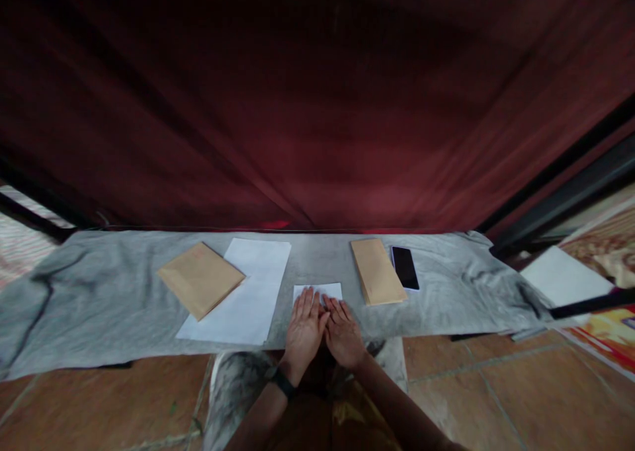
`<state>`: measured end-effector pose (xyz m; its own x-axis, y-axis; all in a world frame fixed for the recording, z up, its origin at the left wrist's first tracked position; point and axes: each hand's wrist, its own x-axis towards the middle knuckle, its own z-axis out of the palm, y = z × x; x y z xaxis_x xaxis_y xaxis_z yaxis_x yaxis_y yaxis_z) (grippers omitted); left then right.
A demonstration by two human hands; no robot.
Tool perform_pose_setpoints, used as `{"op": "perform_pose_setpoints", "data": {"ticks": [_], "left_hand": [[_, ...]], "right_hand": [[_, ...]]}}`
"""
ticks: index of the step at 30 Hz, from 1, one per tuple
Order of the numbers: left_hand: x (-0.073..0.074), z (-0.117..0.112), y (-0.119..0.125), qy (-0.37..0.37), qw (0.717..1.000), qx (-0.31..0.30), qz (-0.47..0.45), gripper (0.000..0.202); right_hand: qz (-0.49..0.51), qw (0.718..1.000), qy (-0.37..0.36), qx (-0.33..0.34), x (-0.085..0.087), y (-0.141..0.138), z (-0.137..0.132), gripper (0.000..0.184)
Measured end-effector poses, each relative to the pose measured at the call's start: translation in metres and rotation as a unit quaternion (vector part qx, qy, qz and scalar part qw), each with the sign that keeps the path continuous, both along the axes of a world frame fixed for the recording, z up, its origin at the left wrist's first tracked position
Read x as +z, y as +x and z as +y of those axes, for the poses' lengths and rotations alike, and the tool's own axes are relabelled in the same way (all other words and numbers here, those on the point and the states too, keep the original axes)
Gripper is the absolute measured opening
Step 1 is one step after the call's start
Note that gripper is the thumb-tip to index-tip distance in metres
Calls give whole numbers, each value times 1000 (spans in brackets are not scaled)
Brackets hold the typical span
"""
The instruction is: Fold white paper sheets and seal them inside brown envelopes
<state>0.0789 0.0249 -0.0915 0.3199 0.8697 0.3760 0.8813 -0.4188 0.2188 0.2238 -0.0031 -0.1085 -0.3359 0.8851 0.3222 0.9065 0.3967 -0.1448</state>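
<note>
My left hand [303,328] and my right hand [343,332] lie flat side by side, fingers stretched out, pressing on a small folded white paper [317,290] on the grey cloth [99,319]. Only the far edge of the paper shows beyond my fingertips. A black band is on my left wrist. Left of my hands lies a large white sheet [248,292] with a brown envelope [200,279] partly on top of it. To the right lies a stack of brown envelopes [377,270] with a black phone [405,267] beside it.
A dark red curtain [317,107] hangs just behind the cloth. Brown floor tiles [471,385] lie in front. A white sheet [563,276] and colourful printed material [610,332] are at the far right, with black bars crossing there.
</note>
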Motion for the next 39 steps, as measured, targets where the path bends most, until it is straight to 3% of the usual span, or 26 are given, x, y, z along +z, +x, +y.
{"op": "perform_pose_setpoints", "data": {"ticks": [5,8,13,21,28,35,39], "left_hand": [[-15,2,-2,0,998,62,-4,66],[-17,1,-6,12,995,99,-14,66],[-16,1,-4,-2,994,111,-21,66],[-13,0,-1,-13,993,118,-20,63],[-8,-12,-8,-10,994,113,3,61],[-10,-39,-26,-8,994,108,29,67],[-4,-42,-21,-11,994,108,14,66]], "right_hand": [[9,998,25,-49,-4,1,3,46],[17,993,13,-115,-3,6,4,46],[26,987,-3,-160,4,5,12,48],[45,995,-15,-88,6,-15,33,46],[16,995,-6,-98,-3,11,32,50],[17,994,8,-111,-4,10,32,52],[15,994,6,-112,-4,10,32,52]]}}
